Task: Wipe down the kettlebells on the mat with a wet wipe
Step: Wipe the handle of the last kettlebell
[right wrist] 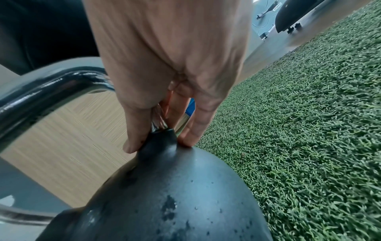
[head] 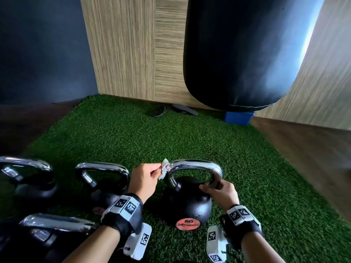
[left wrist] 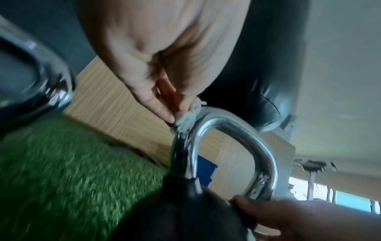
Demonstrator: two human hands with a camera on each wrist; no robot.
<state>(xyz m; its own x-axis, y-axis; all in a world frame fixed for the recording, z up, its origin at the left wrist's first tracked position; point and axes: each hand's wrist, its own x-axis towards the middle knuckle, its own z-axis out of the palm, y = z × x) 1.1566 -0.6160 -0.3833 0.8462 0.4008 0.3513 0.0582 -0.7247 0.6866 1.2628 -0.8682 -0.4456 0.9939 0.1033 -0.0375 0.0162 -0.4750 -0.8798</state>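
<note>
Kettlebell (head: 187,203) stands on the green mat (head: 256,168). Your left hand (head: 143,180) pinches the wet wipe (head: 164,168) against its chrome handle; your right hand (head: 221,193) grips the handle's base.

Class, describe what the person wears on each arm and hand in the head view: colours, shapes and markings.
Both hands, left and right, are bare. Each wrist carries a black wrap with white blocks printed with black square codes; a white coded box hangs below.
</note>
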